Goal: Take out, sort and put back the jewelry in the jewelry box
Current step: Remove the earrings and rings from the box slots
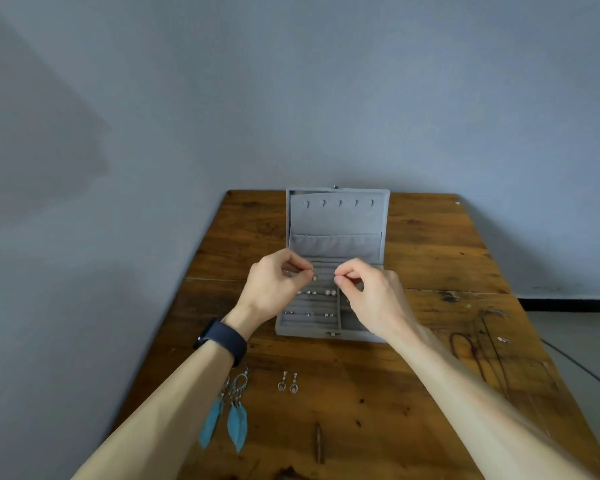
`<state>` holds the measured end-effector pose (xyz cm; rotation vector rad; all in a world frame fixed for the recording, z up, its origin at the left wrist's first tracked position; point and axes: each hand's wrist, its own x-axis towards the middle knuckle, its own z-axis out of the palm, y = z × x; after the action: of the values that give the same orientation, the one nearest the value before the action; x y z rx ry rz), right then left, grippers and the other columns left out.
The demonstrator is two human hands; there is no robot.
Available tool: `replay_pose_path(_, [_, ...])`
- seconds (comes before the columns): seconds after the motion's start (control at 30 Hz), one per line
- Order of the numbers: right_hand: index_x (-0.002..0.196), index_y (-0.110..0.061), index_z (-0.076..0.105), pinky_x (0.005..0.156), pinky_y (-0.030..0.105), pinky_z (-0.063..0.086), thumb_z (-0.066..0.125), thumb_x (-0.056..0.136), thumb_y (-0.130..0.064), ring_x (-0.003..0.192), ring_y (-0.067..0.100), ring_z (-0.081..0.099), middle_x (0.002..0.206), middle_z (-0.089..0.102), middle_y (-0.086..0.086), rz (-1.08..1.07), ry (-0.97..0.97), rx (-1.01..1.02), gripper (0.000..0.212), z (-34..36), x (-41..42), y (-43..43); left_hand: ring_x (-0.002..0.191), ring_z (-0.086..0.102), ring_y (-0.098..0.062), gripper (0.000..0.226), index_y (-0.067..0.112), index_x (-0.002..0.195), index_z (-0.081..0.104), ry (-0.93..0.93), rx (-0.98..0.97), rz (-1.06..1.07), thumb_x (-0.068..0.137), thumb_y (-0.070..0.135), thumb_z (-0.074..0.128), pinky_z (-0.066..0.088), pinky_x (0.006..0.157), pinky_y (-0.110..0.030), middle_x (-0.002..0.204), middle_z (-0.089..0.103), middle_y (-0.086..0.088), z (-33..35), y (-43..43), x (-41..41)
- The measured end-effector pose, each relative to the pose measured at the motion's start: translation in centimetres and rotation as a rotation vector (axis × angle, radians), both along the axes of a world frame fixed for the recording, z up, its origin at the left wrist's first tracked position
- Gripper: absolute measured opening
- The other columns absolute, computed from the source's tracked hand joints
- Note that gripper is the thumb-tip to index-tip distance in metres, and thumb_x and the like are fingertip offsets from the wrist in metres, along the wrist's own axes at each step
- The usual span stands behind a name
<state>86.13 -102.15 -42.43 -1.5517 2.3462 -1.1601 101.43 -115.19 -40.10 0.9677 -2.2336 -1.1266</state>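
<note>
A grey velvet jewelry box (336,216) stands open on the wooden table, lid upright with small hooks and a pocket. Several small studs and rings (317,292) sit in its ridged rows. Both hands hover over the box's back rows. My left hand (274,285) pinches a small earring (314,274) between thumb and forefinger. My right hand (368,296) has thumb and forefinger pinched together; what it pinches is too small to tell. On the table in front lie two teal feather earrings (227,415) and a pair of small drop earrings (288,382).
The wooden table (430,244) stands against a grey wall. Dark necklace cords (478,355) lie at the right. A small silver piece (502,339) lies near them. A thin dark stick-like item (319,441) lies at the front. A dark band is on my left wrist.
</note>
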Motion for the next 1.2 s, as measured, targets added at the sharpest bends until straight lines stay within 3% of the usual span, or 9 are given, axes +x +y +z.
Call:
replay_pose_path(0.07, [0.105, -0.022, 0.073, 0.071, 0.001, 0.041, 0.068, 0.095, -0.024, 0.082, 0.0, 0.059, 0.095, 0.072, -0.012, 0.052, 0.021, 0.0, 0.012, 0.2, 1.5, 1.9, 0.085, 0.068, -0.003, 0.005, 0.025, 0.092, 0.071, 0.023, 0.047, -0.042, 0.088, 0.025, 0.074, 0.058, 0.079, -0.028, 0.089, 0.073, 0.011, 0.1, 1.4, 1.7])
replay_pose_path(0.17, [0.109, -0.021, 0.074, 0.076, 0.013, 0.048, 0.067, 0.095, -0.023, 0.088, 0.002, 0.06, 0.098, 0.07, -0.011, 0.104, 0.014, 0.016, 0.015, -0.6, 3.8, 5.1, 0.086, 0.068, -0.002, 0.006, 0.024, 0.093, 0.071, -0.016, 0.068, -0.085, 0.089, 0.025, 0.075, 0.058, 0.078, -0.025, 0.089, 0.073, 0.01, -0.5, 3.9, 4.1])
replay_pose_path(0.27, [0.11, -0.024, 0.073, 0.081, 0.013, 0.046, 0.064, 0.097, -0.022, 0.093, -0.001, 0.06, 0.101, 0.07, -0.015, 0.141, -0.025, 0.07, 0.016, -2.3, 6.0, 7.6, 0.085, 0.067, 0.003, 0.006, 0.025, 0.095, 0.073, -0.117, 0.039, -0.131, 0.089, 0.027, 0.075, 0.056, 0.076, -0.018, 0.089, 0.073, 0.012, -2.0, 6.3, 6.2])
replay_pose_path(0.5, [0.109, -0.03, 0.071, 0.087, 0.029, 0.053, 0.062, 0.097, -0.023, 0.099, 0.001, 0.06, 0.101, 0.068, -0.018, 0.201, -0.099, 0.198, 0.016, -5.4, 9.1, 10.5, 0.087, 0.065, 0.007, 0.008, 0.031, 0.096, 0.076, -0.238, -0.008, -0.188, 0.089, 0.028, 0.073, 0.056, 0.08, -0.02, 0.09, 0.072, 0.018, -5.3, 9.0, 7.8])
replay_pose_path(0.83, [0.115, -0.025, 0.07, 0.083, 0.017, 0.052, 0.061, 0.098, -0.021, 0.098, 0.004, 0.064, 0.107, 0.072, -0.01, 0.143, -0.091, 0.266, 0.019, -5.6, 8.8, 8.9, 0.084, 0.067, 0.001, 0.011, 0.032, 0.098, 0.076, -0.371, -0.072, -0.159, 0.087, 0.031, 0.071, 0.059, 0.081, -0.03, 0.087, 0.073, 0.016, -6.1, 8.5, 6.4])
replay_pose_path(1.2, [0.109, -0.026, 0.075, 0.084, 0.03, 0.053, 0.066, 0.094, -0.022, 0.094, 0.01, 0.062, 0.103, 0.071, -0.006, 0.117, -0.072, 0.241, 0.017, -6.6, 8.2, 8.1, 0.086, 0.067, -0.002, 0.014, 0.033, 0.1, 0.076, -0.462, -0.201, -0.19, 0.088, 0.038, 0.07, 0.058, 0.082, -0.031, 0.091, 0.074, 0.014, -6.4, 8.2, 6.2])
